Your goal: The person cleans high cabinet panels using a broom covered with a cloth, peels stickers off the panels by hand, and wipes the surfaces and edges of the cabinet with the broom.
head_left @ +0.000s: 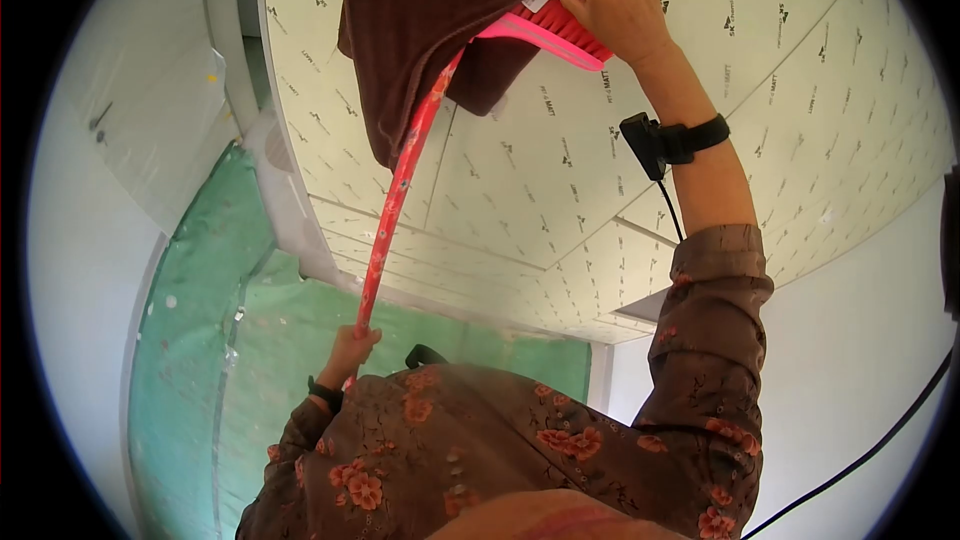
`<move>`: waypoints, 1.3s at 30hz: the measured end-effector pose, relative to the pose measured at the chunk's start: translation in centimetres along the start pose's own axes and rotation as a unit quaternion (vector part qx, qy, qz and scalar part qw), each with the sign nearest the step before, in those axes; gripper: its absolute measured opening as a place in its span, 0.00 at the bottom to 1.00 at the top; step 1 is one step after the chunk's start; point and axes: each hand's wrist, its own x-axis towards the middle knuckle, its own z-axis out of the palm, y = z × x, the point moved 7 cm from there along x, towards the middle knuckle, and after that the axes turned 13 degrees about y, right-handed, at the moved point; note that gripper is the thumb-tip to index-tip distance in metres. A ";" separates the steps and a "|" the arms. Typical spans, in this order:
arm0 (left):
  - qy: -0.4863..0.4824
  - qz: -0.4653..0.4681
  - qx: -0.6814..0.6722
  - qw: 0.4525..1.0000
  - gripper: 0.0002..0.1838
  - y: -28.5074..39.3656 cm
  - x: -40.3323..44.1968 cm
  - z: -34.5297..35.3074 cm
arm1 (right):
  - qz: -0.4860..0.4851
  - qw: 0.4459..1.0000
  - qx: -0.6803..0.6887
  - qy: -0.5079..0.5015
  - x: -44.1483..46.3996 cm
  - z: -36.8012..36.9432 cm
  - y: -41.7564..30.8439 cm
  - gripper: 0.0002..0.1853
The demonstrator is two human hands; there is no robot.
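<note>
A broom with a red patterned handle (393,210) slants up from lower left, its pink-edged head with red bristles (585,38) near the top. My left hand (352,348) is wrapped round the lower part of the handle. A dark brown cloth (420,30) with a white label hangs over the broom head and partly hides it. At the cloth's edge, beside the bristles, my right hand (615,2) is closed on the cloth, thumb and fingers pinched together. Both wrists wear black bands.
Large pale panels (540,170) covered in printed film fill the space behind the broom. Green protective sheeting (290,370) covers the floor, with a white wall at the far left (80,270). A black cable (860,460) runs along the lower right.
</note>
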 end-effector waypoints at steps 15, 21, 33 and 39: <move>-0.005 -0.017 -0.012 1.000 0.19 -0.6 0.1 0.1 | -0.106 0.994 0.015 0.028 0.6 0.0 -1.2 0.05; 0.003 -0.025 -0.013 1.000 0.19 -0.6 -0.1 -0.2 | -0.103 0.987 0.036 0.121 0.7 -2.6 -2.0 0.05; -0.004 -0.037 -0.025 0.999 0.18 -0.9 -0.3 0.1 | -0.113 0.989 -0.019 0.089 -7.2 -2.6 -0.6 0.13; -0.008 -0.025 0.000 1.000 0.17 -0.8 -0.5 0.3 | -0.062 0.991 0.030 0.115 -6.8 -3.5 -0.1 0.13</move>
